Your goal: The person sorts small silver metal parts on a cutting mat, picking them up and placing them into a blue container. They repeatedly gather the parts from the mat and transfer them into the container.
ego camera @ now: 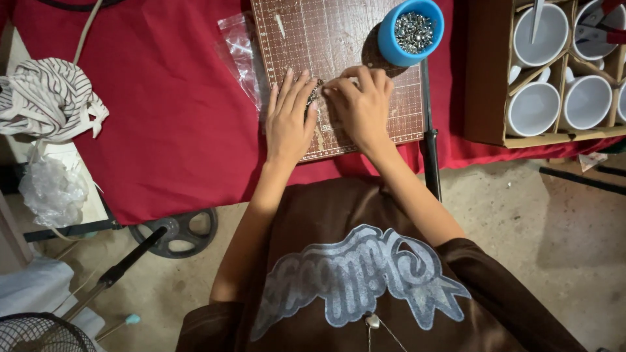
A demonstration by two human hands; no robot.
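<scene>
Far left of the fingers, a striped cloth (49, 98) lies bunched at the table edge, with crumpled plastic (52, 192) below it; what either covers cannot be told. Just left of the left fingers a clear bag (242, 55) lies half under the mat (339, 39), its contents too faint to read.

The left hand (288, 120) rests flat on the mat, fingers stretched out and loose, gripping nothing. Between its fingertips and those of the right hand lies a small metal chain piece (315, 92), mostly hidden by both hands, so its shape and length are unclear. The right hand (360, 104) curls over it, fingertips pinched together at the chain; the exact grip is hidden under the knuckles.

Above the right fingers stands a blue cup (412, 29) of tiny metal rings. Far right, a box (486, 72) of white mugs (533, 107) is cut off by the frame edge.
</scene>
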